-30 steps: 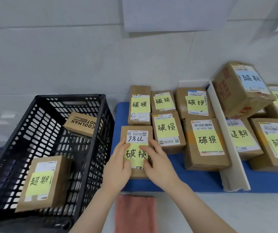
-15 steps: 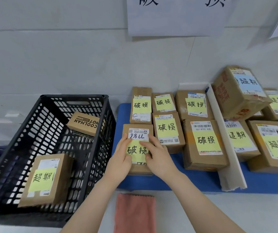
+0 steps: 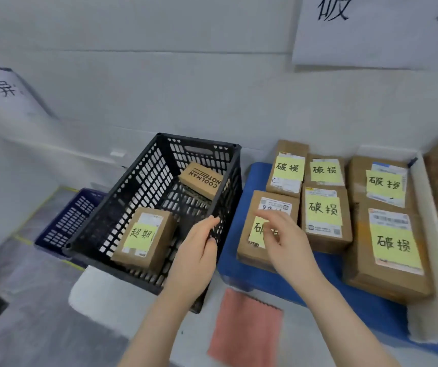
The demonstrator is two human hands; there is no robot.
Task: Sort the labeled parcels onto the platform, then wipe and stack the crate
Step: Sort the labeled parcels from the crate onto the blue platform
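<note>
Two left in black plastic lattice crate (image 3: pixel 112 190): yellow-noted brown cardboard parcel (image 3: pixel 143 237) near front, printed brown carton (image 3: pixel 202 180) at far-right corner. Left hand (image 3: pixel 196 250), straight-fingered, at crate's right wall. Right hand (image 3: pixel 289 239), loose & empty, over brown box (image 3: pixel 248 256) at front-left corner of blue platform (image 3: pixel 278 284). Risk: misfiling noted parcel w/ that differently-labelled group.

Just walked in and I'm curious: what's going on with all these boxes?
A person is sorting labelled parcels onto a blue platform. Their open right hand is over the nearest parcel there, while the open left hand is at the right wall of the black crate. Two boxes lie in the crate: a yellow-noted parcel and a COOLMAN box. A pink cloth lies in front.
</note>
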